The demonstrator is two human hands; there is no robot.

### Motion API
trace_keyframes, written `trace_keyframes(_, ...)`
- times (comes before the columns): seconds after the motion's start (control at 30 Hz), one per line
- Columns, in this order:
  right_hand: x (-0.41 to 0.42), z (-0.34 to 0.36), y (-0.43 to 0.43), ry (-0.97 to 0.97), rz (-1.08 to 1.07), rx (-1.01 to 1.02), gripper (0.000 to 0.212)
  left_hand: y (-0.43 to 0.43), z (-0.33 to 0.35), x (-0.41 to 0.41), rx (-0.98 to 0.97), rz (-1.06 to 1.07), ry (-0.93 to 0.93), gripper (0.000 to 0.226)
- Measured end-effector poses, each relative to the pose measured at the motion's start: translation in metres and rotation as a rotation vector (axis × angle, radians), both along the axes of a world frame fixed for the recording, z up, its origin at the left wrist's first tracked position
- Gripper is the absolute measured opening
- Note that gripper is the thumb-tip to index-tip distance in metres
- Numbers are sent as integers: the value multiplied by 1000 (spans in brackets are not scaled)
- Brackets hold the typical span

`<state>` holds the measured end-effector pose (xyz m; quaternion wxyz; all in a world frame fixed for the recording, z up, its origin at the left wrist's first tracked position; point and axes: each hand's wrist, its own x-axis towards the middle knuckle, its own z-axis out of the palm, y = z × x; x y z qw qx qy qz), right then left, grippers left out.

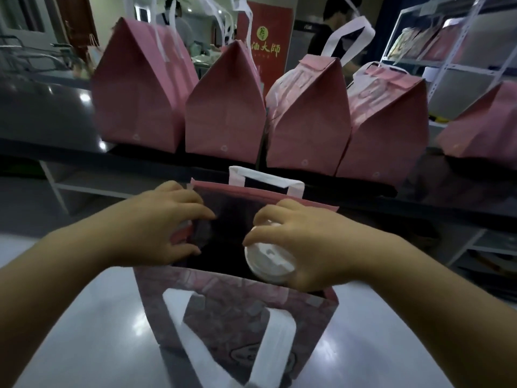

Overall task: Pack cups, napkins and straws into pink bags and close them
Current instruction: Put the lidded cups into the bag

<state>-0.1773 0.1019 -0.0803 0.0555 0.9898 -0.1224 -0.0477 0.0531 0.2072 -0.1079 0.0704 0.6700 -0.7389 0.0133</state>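
Observation:
An open pink bag [237, 326] with white handles stands on the shiny table in front of me. My right hand [305, 245] grips a white-lidded cup [270, 261] at the bag's right side, half inside the opening. My left hand [165, 222] holds the bag's left rim, with its fingers curled over something dark and pink that is hard to make out. The inside of the bag is dark and hides its contents.
Several closed pink bags [223, 107] stand in a row on the dark raised shelf [56, 119] behind. People [333, 29] work farther back near a red sign [268, 46]. Metal racks [447, 51] with more bags stand at the right.

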Motion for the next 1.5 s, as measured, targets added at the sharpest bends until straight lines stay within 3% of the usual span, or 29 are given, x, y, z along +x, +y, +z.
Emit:
trace_keyframes(0.17, 12, 0, 2, 77, 44, -23, 74, 7, -6, -5, 78, 17, -9, 105)
trace_keyframes(0.43, 32, -5, 8, 82, 71, -92, 65, 15, -9, -15, 144, 38, 13, 128)
trace_keyframes(0.57, 42, -5, 8, 41, 5, -83, 65, 13, -8, -17, 166, 47, 55, 132)
trace_keyframes(0.9, 39, -44, -16, 216, -257, 46, 74, 10, -10, -14, 172, 73, 10, 129)
trace_keyframes(1.2, 45, -64, -25, 259, -207, 36, 72, 8, -12, -16, 166, 72, 3, 129)
trace_keyframes(1.5, 50, -79, -27, 363, -129, 16, 85, 3, -14, -15, 170, 94, -8, 126)
